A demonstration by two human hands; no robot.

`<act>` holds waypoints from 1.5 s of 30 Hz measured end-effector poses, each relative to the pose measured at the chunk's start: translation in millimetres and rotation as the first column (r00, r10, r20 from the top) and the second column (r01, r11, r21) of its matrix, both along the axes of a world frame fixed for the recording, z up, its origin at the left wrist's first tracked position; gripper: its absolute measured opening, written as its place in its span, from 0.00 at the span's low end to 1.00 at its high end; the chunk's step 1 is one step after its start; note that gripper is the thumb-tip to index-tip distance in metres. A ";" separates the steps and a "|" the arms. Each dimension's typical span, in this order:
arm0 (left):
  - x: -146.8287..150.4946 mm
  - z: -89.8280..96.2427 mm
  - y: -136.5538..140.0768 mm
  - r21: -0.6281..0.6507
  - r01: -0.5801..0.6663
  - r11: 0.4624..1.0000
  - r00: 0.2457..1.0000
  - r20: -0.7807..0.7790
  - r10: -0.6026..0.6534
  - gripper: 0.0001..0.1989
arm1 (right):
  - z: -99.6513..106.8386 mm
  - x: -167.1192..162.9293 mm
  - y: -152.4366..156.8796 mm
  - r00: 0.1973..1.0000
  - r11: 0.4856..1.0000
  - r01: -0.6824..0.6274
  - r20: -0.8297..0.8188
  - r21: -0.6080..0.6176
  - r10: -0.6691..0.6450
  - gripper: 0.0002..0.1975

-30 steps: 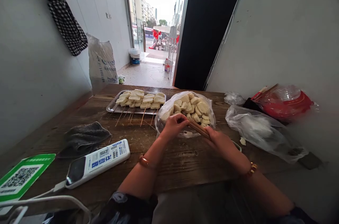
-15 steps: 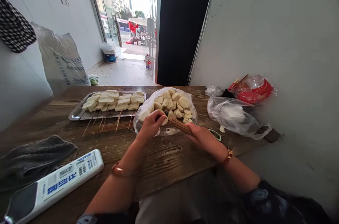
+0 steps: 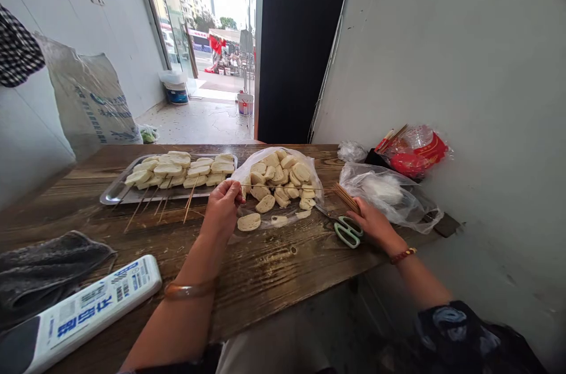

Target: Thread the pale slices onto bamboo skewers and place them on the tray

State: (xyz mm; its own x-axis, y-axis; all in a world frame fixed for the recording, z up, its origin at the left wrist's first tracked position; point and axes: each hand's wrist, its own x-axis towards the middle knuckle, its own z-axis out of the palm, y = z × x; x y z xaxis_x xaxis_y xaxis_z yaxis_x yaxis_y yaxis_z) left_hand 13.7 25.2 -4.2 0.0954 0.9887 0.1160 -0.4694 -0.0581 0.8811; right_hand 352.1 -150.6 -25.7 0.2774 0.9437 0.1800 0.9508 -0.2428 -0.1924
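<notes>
My left hand [image 3: 224,209] pinches one thin wooden skewer [image 3: 283,186], which points right across the bag of slices. To the right, my right hand [image 3: 371,222] is closed round a bundle of skewers [image 3: 346,197], beside green-handled scissors [image 3: 348,232]. Between the hands, pale round bread-like slices [image 3: 280,176] are heaped in an open clear plastic bag [image 3: 315,170]. One loose slice [image 3: 249,222] lies at the bag's near edge. Left of the bag, skewered slices [image 3: 177,167] rest in rows on a metal tray [image 3: 110,196], their sticks pointing toward me.
A dark cloth [image 3: 53,271] and a white package with blue print [image 3: 97,309] lie at the table's left. At the right, a clear plastic bag [image 3: 384,188] and red packaging [image 3: 420,156] sit against the wall. The wooden table's front edge [image 3: 305,297] is near me.
My hands have moved apart, the left drawing one skewer out leftward while the right carries the bundle to the right. The scissors and loose slice are now uncovered.
</notes>
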 end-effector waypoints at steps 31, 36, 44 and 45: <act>3.5 -5.9 -5.2 -0.004 0.021 1.000 0.997 -0.075 -0.022 0.13 | -31.3 43.4 -13.9 0.996 0.992 0.093 0.003 0.081 -0.093 0.17; 3.6 -6.1 -7.6 0.002 0.019 1.000 0.999 -0.051 -0.019 0.14 | -17.7 16.4 -6.5 0.979 0.985 0.014 -0.203 0.170 0.022 0.19; 3.6 -5.7 -9.9 -0.009 0.001 1.000 0.999 -0.035 -0.001 0.14 | 1.3 -106.6 54.0 0.745 0.924 -0.230 -0.555 0.306 0.369 0.17; 3.6 -5.6 -10.0 -0.009 -0.002 1.000 0.999 -0.040 0.002 0.14 | 2.0 -115.0 62.6 0.745 0.910 -0.255 -0.533 0.327 0.400 0.18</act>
State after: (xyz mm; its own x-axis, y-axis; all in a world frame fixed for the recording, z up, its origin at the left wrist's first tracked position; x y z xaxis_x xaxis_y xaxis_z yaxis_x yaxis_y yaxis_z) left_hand 17.3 15.1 -9.8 0.0977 0.9899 0.1030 -0.4334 -0.0508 0.8998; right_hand 237.1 -88.0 -23.6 0.0773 0.9505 0.3008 0.6521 0.1801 -0.7364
